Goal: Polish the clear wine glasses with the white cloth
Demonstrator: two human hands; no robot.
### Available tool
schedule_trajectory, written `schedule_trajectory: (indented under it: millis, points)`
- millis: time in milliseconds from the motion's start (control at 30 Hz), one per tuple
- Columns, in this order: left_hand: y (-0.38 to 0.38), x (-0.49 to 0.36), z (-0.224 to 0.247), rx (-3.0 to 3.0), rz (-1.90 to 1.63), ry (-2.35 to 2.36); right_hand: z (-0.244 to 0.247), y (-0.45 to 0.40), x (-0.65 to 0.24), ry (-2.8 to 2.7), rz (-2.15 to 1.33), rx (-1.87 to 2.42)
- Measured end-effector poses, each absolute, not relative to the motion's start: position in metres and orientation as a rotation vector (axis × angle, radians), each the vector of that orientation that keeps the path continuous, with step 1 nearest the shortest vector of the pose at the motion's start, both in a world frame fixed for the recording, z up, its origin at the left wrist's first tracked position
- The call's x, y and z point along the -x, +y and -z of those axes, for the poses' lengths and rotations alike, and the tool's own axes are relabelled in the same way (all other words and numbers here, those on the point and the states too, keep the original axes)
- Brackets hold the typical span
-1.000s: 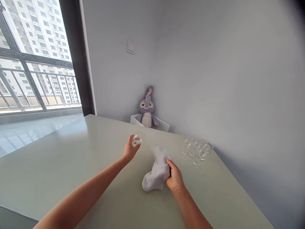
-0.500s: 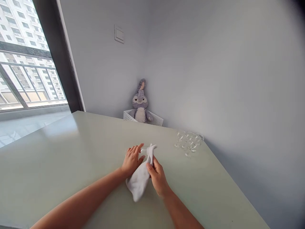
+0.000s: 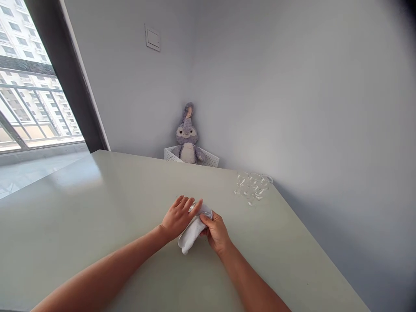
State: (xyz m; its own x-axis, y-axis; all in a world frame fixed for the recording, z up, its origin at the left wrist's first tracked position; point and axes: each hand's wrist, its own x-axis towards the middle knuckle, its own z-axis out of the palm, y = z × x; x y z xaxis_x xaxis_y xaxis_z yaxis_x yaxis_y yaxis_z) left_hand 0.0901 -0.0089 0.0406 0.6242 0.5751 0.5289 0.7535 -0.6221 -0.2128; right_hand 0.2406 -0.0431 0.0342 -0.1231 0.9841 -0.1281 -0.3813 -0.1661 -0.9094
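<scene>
A white cloth [image 3: 191,234] hangs from my right hand [image 3: 217,229], whose thumb and fingers pinch it. Part of a clear glass [image 3: 196,207] shows between my two hands, mostly covered by fingers and cloth. My left hand [image 3: 180,216] lies over the glass from the left with its fingers bent around it, its fingertips near the cloth's upper end. Both hands are above the middle of the pale green table [image 3: 130,195].
Several clear stemmed glasses [image 3: 254,186] stand close together near the table's right edge. Behind the table's far edge, a grey plush rabbit [image 3: 187,138] sits in a white perforated basket [image 3: 212,160]. Grey walls meet behind it, and a window is at the left.
The cloth's upper end has folded down around the glass, and its hanging part looks shorter. My left fingers have moved right, closer to my right hand. The whole view has shifted slightly.
</scene>
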Motion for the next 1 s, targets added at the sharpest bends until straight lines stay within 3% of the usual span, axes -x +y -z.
schedule_trajectory:
  millis: [167,300,467,533,600,733,867,1000]
  points:
    - [-0.004,-0.078,-0.052,2.673,0.531,-1.035,-0.041,-0.038,-0.256,-1.096,-1.610,0.946]
    - [0.003,-0.067,-0.068,3.204,0.489,-1.408,-0.056,-0.043,-0.267,-1.466,-1.590,0.902]
    - [0.012,-0.051,-0.090,4.110,-0.232,-1.325,-0.068,-0.053,-0.269,-1.615,-1.710,0.789]
    - [0.009,-0.052,-0.095,3.993,-0.161,-1.351,-0.065,-0.052,-0.267,-1.521,-1.715,0.804]
    - [0.001,-0.057,-0.098,3.540,0.185,-1.408,-0.059,-0.047,-0.265,-1.302,-1.717,0.836]
    - [-0.013,-0.066,-0.097,2.757,0.482,-1.049,-0.050,-0.041,-0.261,-0.850,-1.754,0.788]
    - [-0.009,-0.062,-0.104,2.819,0.418,-1.068,-0.055,-0.049,-0.258,-1.013,-1.749,0.754]
    - [0.002,-0.047,-0.122,3.436,0.116,-1.461,-0.069,-0.060,-0.259,-1.412,-1.674,0.758]
